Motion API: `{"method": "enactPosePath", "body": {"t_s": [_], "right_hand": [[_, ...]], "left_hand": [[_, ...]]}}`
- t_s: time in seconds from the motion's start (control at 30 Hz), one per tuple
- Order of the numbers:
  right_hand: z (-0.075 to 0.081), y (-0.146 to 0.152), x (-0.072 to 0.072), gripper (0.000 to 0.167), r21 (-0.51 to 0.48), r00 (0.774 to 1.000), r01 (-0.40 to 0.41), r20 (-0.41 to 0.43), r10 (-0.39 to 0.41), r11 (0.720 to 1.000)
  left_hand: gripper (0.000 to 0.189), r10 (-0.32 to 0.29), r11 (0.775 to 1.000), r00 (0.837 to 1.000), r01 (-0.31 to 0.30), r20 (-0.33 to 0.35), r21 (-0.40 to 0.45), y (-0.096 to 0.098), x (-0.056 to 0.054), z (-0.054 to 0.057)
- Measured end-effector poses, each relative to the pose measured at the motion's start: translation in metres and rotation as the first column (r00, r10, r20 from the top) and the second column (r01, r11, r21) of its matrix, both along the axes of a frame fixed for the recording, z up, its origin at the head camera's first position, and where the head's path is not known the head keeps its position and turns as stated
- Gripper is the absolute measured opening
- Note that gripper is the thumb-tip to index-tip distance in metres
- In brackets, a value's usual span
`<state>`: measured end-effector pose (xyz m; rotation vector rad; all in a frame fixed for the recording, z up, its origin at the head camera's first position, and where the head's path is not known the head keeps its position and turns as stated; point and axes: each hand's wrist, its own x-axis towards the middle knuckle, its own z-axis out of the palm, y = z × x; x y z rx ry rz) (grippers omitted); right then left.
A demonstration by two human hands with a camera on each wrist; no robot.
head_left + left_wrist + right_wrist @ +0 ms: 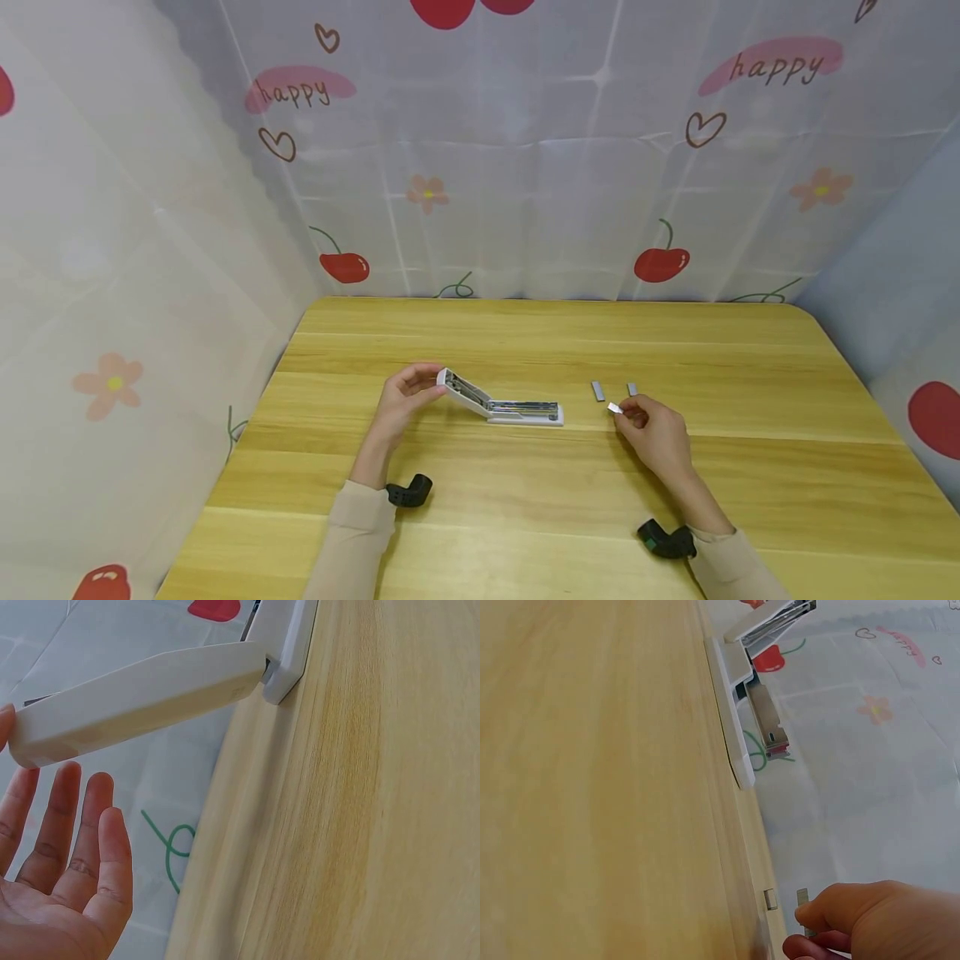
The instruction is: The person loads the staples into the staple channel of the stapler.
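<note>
A white stapler [525, 421] lies on the table with its upper arm swung up and the metal staple channel [768, 718] exposed. At the raised end, my left hand [397, 406] pinches the upper arm [142, 701] between thumb and index finger; the other fingers are extended below it in the left wrist view. To the right of the stapler, my right hand [660, 435] pinches a small silver strip of staples [614, 408] between thumb and fingers. Two more staple strips, one nearer the stapler [597, 391] and one behind the right hand [632, 388], lie on the table.
The wooden table [525, 500] reaches back to a printed curtain [517, 208] with cherries, hearts and flowers. Black wrist cameras sit on the left wrist [410, 492] and the right wrist [666, 540].
</note>
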<state>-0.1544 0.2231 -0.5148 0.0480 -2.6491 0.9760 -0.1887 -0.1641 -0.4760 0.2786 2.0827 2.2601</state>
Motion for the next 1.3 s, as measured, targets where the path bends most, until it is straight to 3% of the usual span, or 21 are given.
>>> {"method": "enactPosePath", "body": {"t_s": [0.77, 1.3], "right_hand": [[0.004, -0.007, -0.002, 0.01, -0.112, 0.992, -0.039, -0.123, 0.025, 0.993], [0.014, -0.028, -0.013, 0.012, -0.196, 0.982, -0.149, -0.141, 0.123, 0.969]], "left_hand": [[0.04, 0.015, 1.0, 0.999, -0.016, 0.036, 0.007, 0.0, 0.001, 0.002], [0.038, 0.019, 1.0, 0.999, -0.019, 0.04, -0.001, 0.0, -0.001, -0.001]]}}
